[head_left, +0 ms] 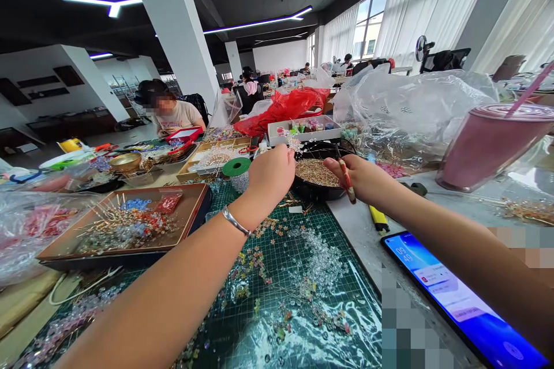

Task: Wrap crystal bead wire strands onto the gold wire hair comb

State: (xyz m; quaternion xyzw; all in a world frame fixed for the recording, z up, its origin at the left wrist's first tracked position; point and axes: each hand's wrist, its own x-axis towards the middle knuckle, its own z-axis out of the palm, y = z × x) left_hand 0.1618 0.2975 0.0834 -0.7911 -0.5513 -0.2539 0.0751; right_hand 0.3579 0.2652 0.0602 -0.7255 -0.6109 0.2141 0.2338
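Note:
My left hand [272, 172], a silver bangle at its wrist, is closed on a small clear and pale pink beaded sprig [295, 142] that sticks up past the fingertips. To its right, my right hand [357, 172] is wrapped round a small red-handled hand tool [347, 180]; its dark tip points up, and its exact kind is unclear. Between and just behind the hands sits a black bowl [318, 191] of fine gold-coloured pins. Loose clear beads [322, 259] and small coloured flower beads [251, 265] lie on the green cutting mat [234, 334] below.
A box [199, 196] of beads and pins stands left, near a green-topped spool [236, 166]. At right are a lit phone [459, 294], a yellow cutter [378, 219] and a pink drink cup [480, 150]. Plastic bags [407, 104] and a seated person [177, 112] are farther back.

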